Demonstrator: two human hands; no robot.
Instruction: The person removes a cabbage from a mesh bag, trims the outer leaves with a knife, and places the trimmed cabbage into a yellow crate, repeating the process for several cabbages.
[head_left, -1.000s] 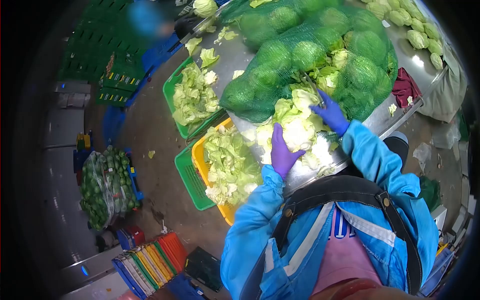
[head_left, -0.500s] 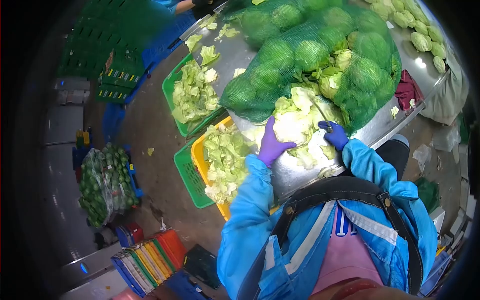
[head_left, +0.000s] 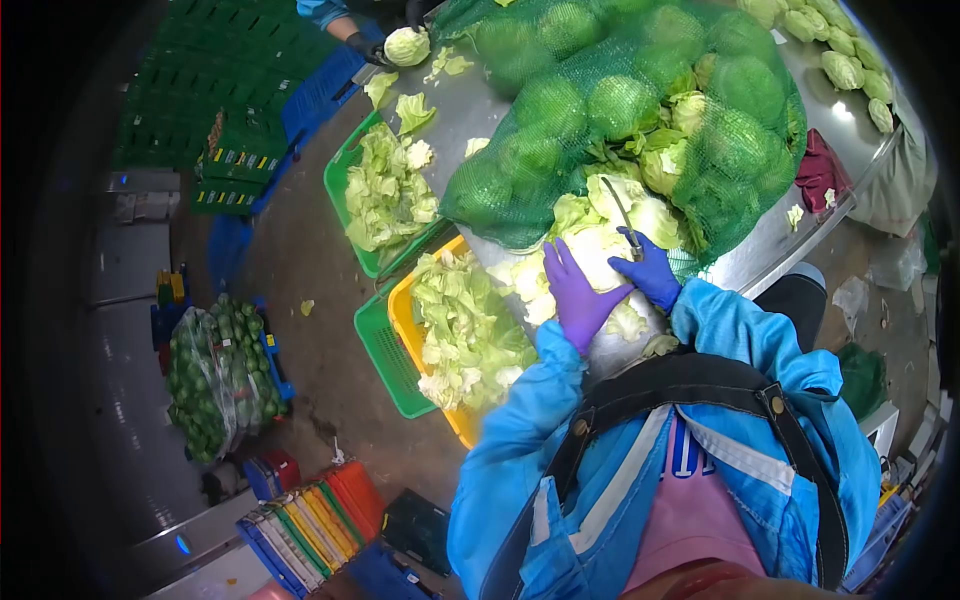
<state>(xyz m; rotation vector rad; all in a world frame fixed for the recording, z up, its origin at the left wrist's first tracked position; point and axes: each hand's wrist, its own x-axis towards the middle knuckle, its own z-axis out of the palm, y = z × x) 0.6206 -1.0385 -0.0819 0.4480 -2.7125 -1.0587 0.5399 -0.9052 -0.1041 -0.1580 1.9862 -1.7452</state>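
Observation:
A knife [head_left: 620,208] is in my right hand [head_left: 652,272], its fingers closed round the handle and the blade pointing up and away over pale leaves. My left hand [head_left: 584,296], in a purple glove, lies with fingers spread against a pale cabbage [head_left: 592,252] on the metal table. My hands partly cover this cabbage. Just beyond it, a green net bag [head_left: 560,110] full of cabbages spreads across the table, with bare heads and leaves at its opening.
Left of the table, a yellow crate [head_left: 402,310] and a green crate [head_left: 340,185] hold loose leaves. A co-worker's dark-gloved hand [head_left: 368,48] touches a trimmed cabbage [head_left: 407,46]. Pale cabbages [head_left: 842,70] line the far right. A dark red cloth [head_left: 818,172] lies near the right edge.
The knife blade now shows, pointing up from my right hand, which has shifted slightly left. My left hand has moved right and nearer to me. The co-worker's hand and cabbage have come into view.

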